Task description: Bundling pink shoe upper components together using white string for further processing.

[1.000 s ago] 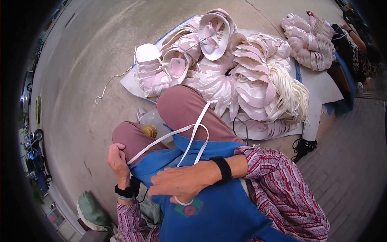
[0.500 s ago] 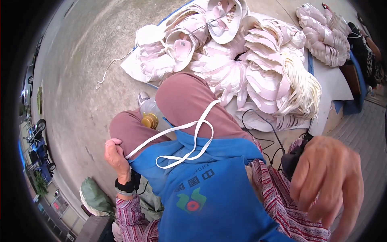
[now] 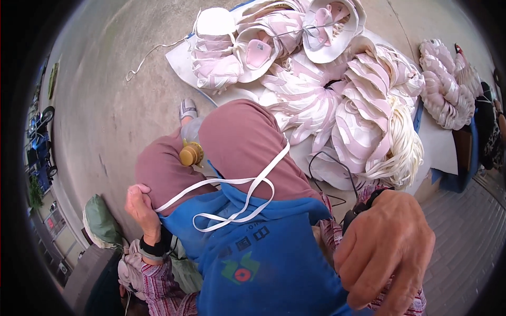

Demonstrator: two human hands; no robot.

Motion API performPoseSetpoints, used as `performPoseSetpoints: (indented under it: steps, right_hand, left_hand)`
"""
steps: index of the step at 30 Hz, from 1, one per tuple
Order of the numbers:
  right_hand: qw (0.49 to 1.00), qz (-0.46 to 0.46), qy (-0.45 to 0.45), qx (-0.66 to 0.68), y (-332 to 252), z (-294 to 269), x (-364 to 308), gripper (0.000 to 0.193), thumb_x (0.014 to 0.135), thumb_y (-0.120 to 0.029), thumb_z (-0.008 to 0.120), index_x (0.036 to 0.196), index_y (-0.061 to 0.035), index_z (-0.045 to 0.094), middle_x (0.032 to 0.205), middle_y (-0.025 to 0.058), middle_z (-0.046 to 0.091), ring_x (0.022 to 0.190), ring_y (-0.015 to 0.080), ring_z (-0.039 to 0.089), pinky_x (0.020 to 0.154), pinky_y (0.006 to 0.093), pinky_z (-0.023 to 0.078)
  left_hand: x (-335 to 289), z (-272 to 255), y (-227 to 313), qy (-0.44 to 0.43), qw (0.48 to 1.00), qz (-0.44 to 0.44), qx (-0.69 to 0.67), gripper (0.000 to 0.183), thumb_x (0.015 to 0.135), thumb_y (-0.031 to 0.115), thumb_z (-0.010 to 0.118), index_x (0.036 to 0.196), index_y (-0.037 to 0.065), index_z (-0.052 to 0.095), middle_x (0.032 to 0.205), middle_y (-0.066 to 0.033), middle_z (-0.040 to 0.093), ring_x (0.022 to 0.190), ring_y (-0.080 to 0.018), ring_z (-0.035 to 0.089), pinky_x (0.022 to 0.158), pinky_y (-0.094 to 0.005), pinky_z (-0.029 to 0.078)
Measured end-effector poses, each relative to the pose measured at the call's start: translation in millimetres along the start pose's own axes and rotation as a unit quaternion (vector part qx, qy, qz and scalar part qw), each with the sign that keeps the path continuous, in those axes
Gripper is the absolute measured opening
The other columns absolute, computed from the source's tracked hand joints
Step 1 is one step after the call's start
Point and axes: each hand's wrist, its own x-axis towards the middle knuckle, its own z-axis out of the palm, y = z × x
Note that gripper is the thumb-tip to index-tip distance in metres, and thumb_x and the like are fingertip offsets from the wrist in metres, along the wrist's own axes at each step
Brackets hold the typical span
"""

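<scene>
Partly on the blue apron (image 3: pixel 274 268) lies white lace (image 3: pixel 257 181); at apron's left our left hand (image 3: pixel 142 208), at its right our right hand (image 3: pixel 387 253), both curled; whether they grip, we cannot tell

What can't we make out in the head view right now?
- Right hand, head view: its own back hides the palm and anything held.
- Left hand, head view: curled fingers hide whether it grips the white lace.
- Other person, head view: cut off by the dark right rim.

Even daylight falls on grey-brown concrete ground (image 3: pixel 100 121), with grey brick paving (image 3: pixel 469 226) along the right side.
</scene>
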Motion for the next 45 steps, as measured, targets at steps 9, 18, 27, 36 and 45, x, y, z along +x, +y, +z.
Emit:
performPoseSetpoints:
  steps: [9, 18, 27, 36, 45]
  right_hand:
    - [0.729, 0.499, 0.32, -0.342, 56.9, -33.5, -64.9, 0.041, 0.077, 0.002, 0.051, 0.118, -0.002, 0.053, 0.094, 0.0087, 0.056, 0.071, 0.0168, 0.058, 0.066, 0.0282, 0.047]
    - [0.669, 0.402, 0.343, -0.523, 95.7, -16.6, -101.9, 0.013, 0.079, 0.0, 0.051, 0.088, 0.0011, 0.061, 0.083, 0.0155, 0.059, 0.082, 0.034, 0.058, 0.076, 0.0374, 0.047]
    - [0.678, 0.215, 0.488, -0.506, 4.3, 66.1, -49.4, 0.012, 0.079, -0.002, 0.056, 0.086, 0.0032, 0.064, 0.092, 0.0134, 0.063, 0.094, 0.0228, 0.059, 0.086, 0.0346, 0.045]
    - [0.726, 0.191, 0.39, -0.533, 1.4, 119.4, -16.2, 0.012, 0.072, -0.004, 0.061, 0.08, 0.0037, 0.065, 0.087, 0.0148, 0.065, 0.09, 0.0282, 0.061, 0.087, 0.0411, 0.045]
    - [0.756, 0.148, 0.281, -0.572, 8.4, 133.1, -3.8, 0.013, 0.069, -0.005, 0.061, 0.078, 0.0033, 0.065, 0.087, 0.0154, 0.065, 0.089, 0.0302, 0.063, 0.082, 0.0389, 0.049]
  left_hand:
    - [-18.4, 1.6, 1.9, 0.002, 1.0, -0.015, -0.011, 0.032, 0.095, 0.022, 0.04, 0.073, 0.003, 0.055, 0.051, 0.0069, 0.032, 0.046, -0.0017, 0.025, 0.044, -0.0218, 0.015]
    - [2.2, 5.8, -11.8, -0.045, 0.996, 0.037, -0.065, 0.032, 0.095, 0.022, 0.041, 0.074, 0.003, 0.055, 0.053, 0.0073, 0.032, 0.047, -0.0013, 0.026, 0.045, -0.021, 0.016]
    - [11.4, 6.9, -34.7, -0.069, 0.974, 0.097, -0.191, 0.032, 0.095, 0.022, 0.04, 0.074, 0.002, 0.054, 0.059, 0.0046, 0.038, 0.049, -0.0014, 0.027, 0.046, -0.0199, 0.019]
    - [7.5, 7.5, -44.7, -0.091, 0.96, 0.096, -0.247, 0.03, 0.095, 0.022, 0.039, 0.079, 0.003, 0.055, 0.059, 0.0058, 0.039, 0.05, -0.001, 0.029, 0.046, -0.0184, 0.021]
    - [-35.1, -51.9, 69.5, -0.387, 0.879, 0.109, -0.257, 0.036, 0.097, 0.03, 0.04, 0.09, 0.001, 0.059, 0.061, 0.0028, 0.046, 0.05, -0.0019, 0.036, 0.046, -0.018, 0.027]
